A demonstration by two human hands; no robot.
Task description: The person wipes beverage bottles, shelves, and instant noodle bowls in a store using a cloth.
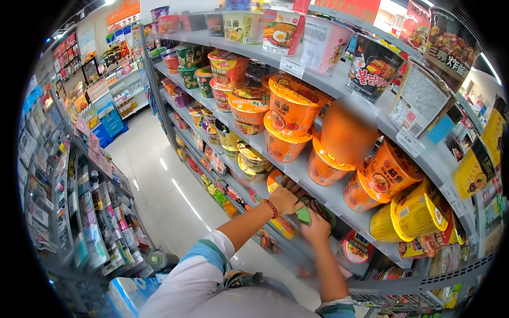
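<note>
My left hand (286,197), with a red bead bracelet at its wrist, reaches to a lower shelf beside an orange noodle cup (274,180); its fingertips are partly hidden. My right hand (316,225) is just to the right, its fingers bent at a green item (303,214) and a dark cup-like thing on the same shelf. Both hands are close together. Whether the fingers grip the green item is hard to make out. Above them, orange noodle cups (286,146) stand stacked on the grey shelf (318,185).
Yellow cups (411,214) lie tilted at the right. More cups (229,69) fill the shelves at the upper left. Across the tiled aisle (159,175) stands another goods rack (101,212). A blue-and-white package (132,294) is at the lower left.
</note>
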